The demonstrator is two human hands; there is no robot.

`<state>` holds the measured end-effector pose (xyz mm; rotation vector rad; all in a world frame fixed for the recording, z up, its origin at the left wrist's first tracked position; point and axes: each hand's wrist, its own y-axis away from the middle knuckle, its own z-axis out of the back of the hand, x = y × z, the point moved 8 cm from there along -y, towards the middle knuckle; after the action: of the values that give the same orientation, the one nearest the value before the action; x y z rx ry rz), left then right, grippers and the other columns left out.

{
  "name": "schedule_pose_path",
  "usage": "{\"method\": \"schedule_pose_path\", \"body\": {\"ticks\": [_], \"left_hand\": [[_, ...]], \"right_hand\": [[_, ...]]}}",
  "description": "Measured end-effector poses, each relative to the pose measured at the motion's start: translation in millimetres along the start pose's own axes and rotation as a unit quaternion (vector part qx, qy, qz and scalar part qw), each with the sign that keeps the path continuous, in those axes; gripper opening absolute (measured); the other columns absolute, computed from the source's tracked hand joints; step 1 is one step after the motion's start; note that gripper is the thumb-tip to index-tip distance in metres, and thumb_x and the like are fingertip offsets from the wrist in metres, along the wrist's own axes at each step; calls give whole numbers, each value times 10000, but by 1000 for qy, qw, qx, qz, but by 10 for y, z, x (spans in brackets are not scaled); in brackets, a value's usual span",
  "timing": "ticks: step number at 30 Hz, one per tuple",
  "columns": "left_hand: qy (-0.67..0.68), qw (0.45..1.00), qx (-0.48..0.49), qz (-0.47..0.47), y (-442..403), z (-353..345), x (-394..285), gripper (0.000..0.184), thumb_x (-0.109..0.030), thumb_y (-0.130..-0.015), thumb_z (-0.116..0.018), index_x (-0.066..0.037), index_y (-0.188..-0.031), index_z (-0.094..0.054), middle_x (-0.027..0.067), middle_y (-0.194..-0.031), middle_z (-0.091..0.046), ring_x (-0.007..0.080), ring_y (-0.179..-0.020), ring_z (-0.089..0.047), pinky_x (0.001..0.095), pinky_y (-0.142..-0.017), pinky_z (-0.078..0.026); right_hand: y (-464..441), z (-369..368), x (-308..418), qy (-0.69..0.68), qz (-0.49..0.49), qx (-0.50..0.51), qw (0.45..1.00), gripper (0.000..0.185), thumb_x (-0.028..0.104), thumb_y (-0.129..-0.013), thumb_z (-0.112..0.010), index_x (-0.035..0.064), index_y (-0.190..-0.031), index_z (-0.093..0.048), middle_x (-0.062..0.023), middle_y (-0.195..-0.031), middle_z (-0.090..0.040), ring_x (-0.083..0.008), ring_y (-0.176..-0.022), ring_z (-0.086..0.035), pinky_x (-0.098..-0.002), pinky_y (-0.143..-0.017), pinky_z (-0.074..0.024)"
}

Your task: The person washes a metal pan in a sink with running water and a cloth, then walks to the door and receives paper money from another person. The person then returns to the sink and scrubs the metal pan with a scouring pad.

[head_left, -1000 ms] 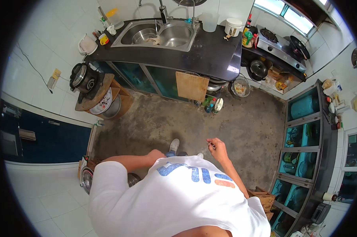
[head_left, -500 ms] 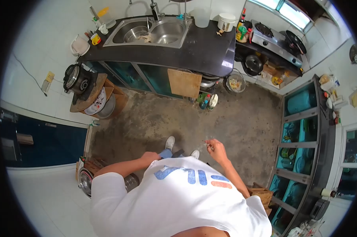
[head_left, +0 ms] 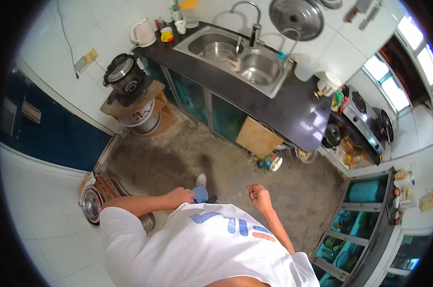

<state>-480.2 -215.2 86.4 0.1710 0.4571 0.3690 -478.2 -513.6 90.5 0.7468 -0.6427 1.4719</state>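
My left hand (head_left: pixel 180 196) is at my waist, beside my blue jeans (head_left: pixel 200 194), its fingers curled in. Whatever it may hold is hidden. Held out in front of my body, my right hand (head_left: pixel 260 197) has its thumb and fingers pinched together. A small dark thing may be between them, too small to name. Below both hands are the concrete floor (head_left: pixel 178 162) and one white shoe (head_left: pixel 201 180). Neither hand touches the counter (head_left: pixel 216 79) ahead, which carries a double steel sink (head_left: pixel 262 71) with a cloth (head_left: pixel 233 64) in it.
A pressure cooker (head_left: pixel 125 76) stands on a wooden shelf (head_left: pixel 166 112) at the left. A wooden board (head_left: pixel 258 137) leans against the counter front, with bottles (head_left: pixel 269 163) on the floor below. A gas stove (head_left: pixel 367 117) and glass-doored cabinets (head_left: pixel 343 239) line the right side.
My view has turned left and lifted, so the sink and counter appear tilted, further right and lower. One of my shoes has gone out of sight. Both hands keep nearly the same pose.
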Motion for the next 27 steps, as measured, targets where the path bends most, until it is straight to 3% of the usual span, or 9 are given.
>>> {"method": "schedule_pose_path", "body": {"ticks": [2, 5, 11, 15, 18, 21, 23, 26, 27], "left_hand": [[17, 999, -19, 44, 114, 145, 387, 96, -197, -800, -553, -117, -819, -602, 94, -932, -601, 310, -812, -645, 450, -628, -512], [78, 976, -61, 193, 223, 309, 1034, 81, -173, -806, -541, -99, -810, -574, 127, -930, -616, 328, -842, -644, 466, -663, -518], [129, 934, 69, 327, 156, -159, 2081, 174, -147, -759, -560, -96, -882, -671, 163, -935, -678, 346, -915, -654, 467, -713, -527], [138, 933, 42, 329, 78, 153, 2459, 212, -162, -753, -566, -108, -909, -699, 167, -946, -679, 348, -900, -656, 447, -725, -528], [268, 913, 2, 307, 16, -286, 3130, 177, -143, -751, -606, -88, -898, -688, 169, -924, -679, 334, -848, -661, 427, -712, -525], [407, 873, 6, 268, 28, 33, 3721, 153, -137, -772, -658, -57, -902, -671, 167, -877, -680, 283, -796, -663, 383, -683, -519], [446, 856, -117, 231, 69, 503, 4106, 169, -144, -790, -693, -34, -913, -658, 119, -820, -678, 211, -747, -651, 341, -656, -509], [461, 767, -267, 356, 55, 1641, 4504, 168, -158, -834, -676, -18, -921, -644, 70, -783, -660, 150, -699, -626, 299, -631, -505], [475, 746, -302, 357, -19, 1869, 4747, 155, -146, -840, -669, -16, -920, -640, 57, -779, -653, 136, -686, -617, 287, -625, -503]], "right_hand": [[-442, -122, 159, 8, 19, 4, 1000, 214, 11, -803, -611, 29, -1005, -679, -138, -916, -652, -254, -756, -660, -331, -689, -533], [-1031, -293, 467, 13, 42, 1, 999, 205, 7, -802, -608, 18, -994, -676, -138, -915, -660, -255, -748, -662, -331, -680, -534], [-2052, -493, 1012, 17, 64, 18, 998, 177, 7, -805, -606, 14, -969, -674, -144, -894, -665, -270, -750, -661, -334, -666, -534], [-2731, -400, 1047, 42, 74, 11, 996, 185, -8, -803, -602, 12, -971, -674, -152, -904, -666, -278, -749, -658, -329, -657, -523], [-3354, -249, 982, 49, 97, -19, 994, 207, -26, -793, -600, 13, -982, -674, -157, -900, -663, -285, -728, -649, -327, -651, -515], [-4155, 46, 1049, 43, 125, -60, 989, 192, -6, -775, -602, 2, -955, -670, -165, -879, -650, -340, -794, -642, -388, -716, -518], [-4736, 241, 1040, 34, 97, -92, 990, 203, -7, -769, -610, 11, -960, -674, -164, -883, -650, -346, -782, -640, -390, -722, -515], [-5623, 434, 880, 34, 82, -148, 985, 243, 23, -766, -633, 32, -1006, -665, -165, -941, -640, -350, -844, -631, -408, -758, -507], [-5957, 498, 892, 70, 99, -166, 979, 266, 34, -765, -643, 34, -1031, -656, -166, -969, -637, -341, -867, -629, -405, -765, -508]]}}
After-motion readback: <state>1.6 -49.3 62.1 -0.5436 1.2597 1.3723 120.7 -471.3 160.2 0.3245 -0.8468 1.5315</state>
